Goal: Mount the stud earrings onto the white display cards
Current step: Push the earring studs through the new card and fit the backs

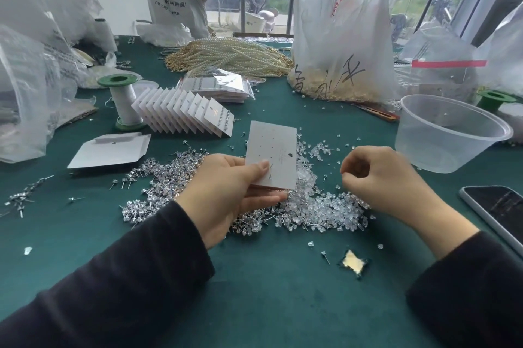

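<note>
1. Far left of the left grip (223,194), a few stray studs (21,199) lie on the green counter (254,305).
2. Nearer, still left of that grip, a flat white sleeve (109,151) lies on the counter. Behind it stands a spool (124,101) with green ends.
3. Behind and left of the left grip, a row of cards (181,112) stands fanned. The front one carries studs.
4. A stud pile (167,177) spreads just left of the left grip and runs under it.
5. The left grip is closed on 1 card (271,149) at its lower left corner, thumb (260,169) on the face and fingers beneath.
6. That card rises up and away from the grip, clear of the counter. It is tilted, with small holes across its face. A thin post shows on it just beside the thumb.
7. Between the 2 grips and below the card lies a heap of clear backs (322,206), touching the stud pile.
8. The right grip (379,180) hovers over the right edge of the backs, apart from the card. Its fingers curl in with the tips drawn to the thumb. I cannot tell whether anything is pinched there.
9. Near the wrist side of the right grip, 1 stud (325,257) lies beside a torn patch (352,262) in the cloth.
10. Behind and right of the right grip sits a clear tub (418,146). A phone (498,214) lies to the right, face up.
</note>
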`<state>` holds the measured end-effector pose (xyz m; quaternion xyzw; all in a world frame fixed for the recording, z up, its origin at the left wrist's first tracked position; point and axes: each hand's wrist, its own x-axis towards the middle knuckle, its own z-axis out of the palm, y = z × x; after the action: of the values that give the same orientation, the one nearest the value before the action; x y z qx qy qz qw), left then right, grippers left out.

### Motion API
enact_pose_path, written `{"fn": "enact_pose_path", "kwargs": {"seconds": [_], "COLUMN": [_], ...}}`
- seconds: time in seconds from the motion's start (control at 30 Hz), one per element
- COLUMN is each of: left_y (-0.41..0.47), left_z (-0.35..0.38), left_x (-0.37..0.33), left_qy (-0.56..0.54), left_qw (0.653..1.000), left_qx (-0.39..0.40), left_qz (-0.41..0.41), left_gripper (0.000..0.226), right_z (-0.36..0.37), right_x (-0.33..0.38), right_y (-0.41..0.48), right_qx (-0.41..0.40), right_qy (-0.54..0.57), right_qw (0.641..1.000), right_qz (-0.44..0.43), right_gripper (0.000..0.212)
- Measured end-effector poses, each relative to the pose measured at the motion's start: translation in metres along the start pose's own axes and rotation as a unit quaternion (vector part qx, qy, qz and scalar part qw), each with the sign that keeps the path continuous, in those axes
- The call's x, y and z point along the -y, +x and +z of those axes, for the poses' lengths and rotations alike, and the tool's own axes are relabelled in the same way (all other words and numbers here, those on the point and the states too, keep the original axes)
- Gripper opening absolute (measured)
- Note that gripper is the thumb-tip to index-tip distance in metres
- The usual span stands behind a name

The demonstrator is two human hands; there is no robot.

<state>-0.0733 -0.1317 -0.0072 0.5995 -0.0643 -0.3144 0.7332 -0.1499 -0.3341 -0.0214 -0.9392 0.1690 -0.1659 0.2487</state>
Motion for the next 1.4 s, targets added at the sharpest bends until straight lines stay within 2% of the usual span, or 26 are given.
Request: {"fn": "enact_pose_path", "kwargs": {"seconds": [0.1,0.23,0.33,0.47,0.6,0.8,1.13,1.4], "left_y": [-0.001,-0.002,-0.002,-0.002,-0.004,-0.006,-0.004,-0.003], "left_z": [0.002,0.007,0.012,0.015,0.018,0.019,0.017,0.018], "left_x": [0.004,0.009,0.013,0.018,0.021,0.021,0.021,0.025], "left_qy": [0.027,0.042,0.052,0.074,0.085,0.097,0.128,0.141], "left_qw": [0.999,0.998,0.997,0.993,0.991,0.988,0.98,0.977], "left_qx": [-0.003,-0.013,-0.009,-0.015,-0.019,-0.024,-0.039,-0.04], "left_qz": [0.017,0.047,0.063,0.086,0.104,0.118,0.15,0.156], "left_gripper": [0.014,0.013,0.014,0.016,0.016,0.016,0.017,0.017], "right_z": [-0.002,-0.002,0.001,0.011,0.021,0.029,0.033,0.035], "right_x": [0.009,0.022,0.032,0.043,0.05,0.051,0.053,0.051], "right_y": [-0.003,-0.01,-0.017,-0.024,-0.029,-0.031,-0.032,-0.032], "right_qx": [-0.026,-0.008,0.0,-0.024,-0.074,-0.052,-0.069,-0.057], "right_qy": [0.112,0.264,0.316,0.32,0.261,0.252,0.272,0.308], "right_qw": [0.993,0.964,0.949,0.945,0.953,0.951,0.944,0.943], "right_qz": [0.008,0.018,-0.006,-0.065,-0.134,-0.172,-0.171,-0.116], "right_gripper": [0.015,0.019,0.024,0.021,0.015,0.014,0.016,0.011]}}
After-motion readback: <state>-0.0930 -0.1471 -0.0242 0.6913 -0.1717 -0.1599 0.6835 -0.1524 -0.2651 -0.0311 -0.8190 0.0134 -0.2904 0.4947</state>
